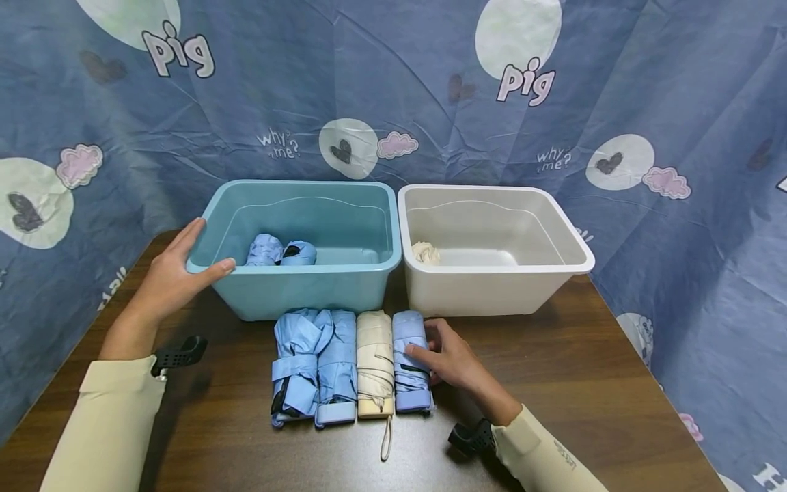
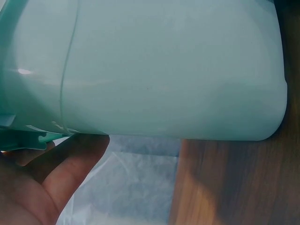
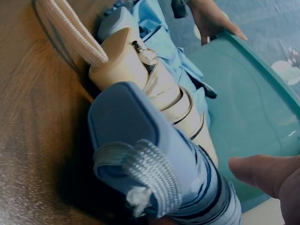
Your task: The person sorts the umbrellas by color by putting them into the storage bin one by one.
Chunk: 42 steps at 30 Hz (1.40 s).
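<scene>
Four folded umbrellas lie side by side on the table. My right hand (image 1: 455,355) is at the rightmost blue umbrella (image 1: 410,362), thumb over its top and other fingers along its right side. In the right wrist view the thumb (image 3: 262,173) is straight, with a gap between it and that umbrella; the other fingers are mostly hidden. Left of it lie a beige umbrella (image 1: 375,355) with a cord loop, a blue umbrella (image 1: 337,362), and a looser blue one (image 1: 296,369). My left hand (image 1: 169,280) rests on the front left corner of the teal bin (image 1: 307,290), fingers extended along its side.
Inside the teal bin are two rolled blue bundles (image 1: 264,250). A white bin (image 1: 486,290) stands right beside it and holds a beige bundle (image 1: 425,253). Behind both hangs a blue printed cloth (image 1: 430,89). All stands on a dark wooden table (image 1: 553,383).
</scene>
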Tool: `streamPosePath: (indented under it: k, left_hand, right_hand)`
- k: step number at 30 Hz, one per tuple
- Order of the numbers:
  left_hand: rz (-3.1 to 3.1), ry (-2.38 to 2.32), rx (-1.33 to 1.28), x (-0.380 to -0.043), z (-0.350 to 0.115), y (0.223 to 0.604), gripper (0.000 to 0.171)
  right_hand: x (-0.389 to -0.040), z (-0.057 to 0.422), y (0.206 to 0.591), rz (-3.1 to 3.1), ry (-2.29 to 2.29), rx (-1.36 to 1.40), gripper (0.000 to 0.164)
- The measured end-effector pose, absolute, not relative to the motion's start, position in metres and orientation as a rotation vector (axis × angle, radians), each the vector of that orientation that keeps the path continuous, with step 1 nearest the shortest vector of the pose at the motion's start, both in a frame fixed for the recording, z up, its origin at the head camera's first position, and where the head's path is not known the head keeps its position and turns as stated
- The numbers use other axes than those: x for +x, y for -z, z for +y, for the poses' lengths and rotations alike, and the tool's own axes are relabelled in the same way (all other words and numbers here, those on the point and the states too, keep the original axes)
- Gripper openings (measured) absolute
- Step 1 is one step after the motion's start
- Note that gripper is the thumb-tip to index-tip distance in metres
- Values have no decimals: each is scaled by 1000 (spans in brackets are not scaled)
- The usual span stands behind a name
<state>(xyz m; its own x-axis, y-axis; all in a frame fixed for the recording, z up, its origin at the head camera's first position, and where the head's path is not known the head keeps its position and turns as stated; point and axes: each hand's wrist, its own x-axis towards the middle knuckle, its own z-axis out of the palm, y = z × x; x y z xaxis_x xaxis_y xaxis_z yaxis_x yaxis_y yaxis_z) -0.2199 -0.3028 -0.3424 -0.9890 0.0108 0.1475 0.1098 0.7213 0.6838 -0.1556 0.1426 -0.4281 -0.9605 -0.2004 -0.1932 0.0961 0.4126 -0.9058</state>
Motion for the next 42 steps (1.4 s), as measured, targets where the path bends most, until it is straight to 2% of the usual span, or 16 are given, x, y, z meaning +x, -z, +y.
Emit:
streamPosePath:
  k: [9,19,42]
  left_hand:
    - [-2794,1129,-85,-220,-302,342,96]
    - [-2779,1130,-79,-220,-302,341,96]
    - [-2789,1128,-81,-218,-301,340,96]
  right_hand:
    - [-158,142,433,2256,1669,-184,77]
    - [-161,143,438,2194,1694,-273,70]
    - [-150,159,432,2237,1779,-259,69]
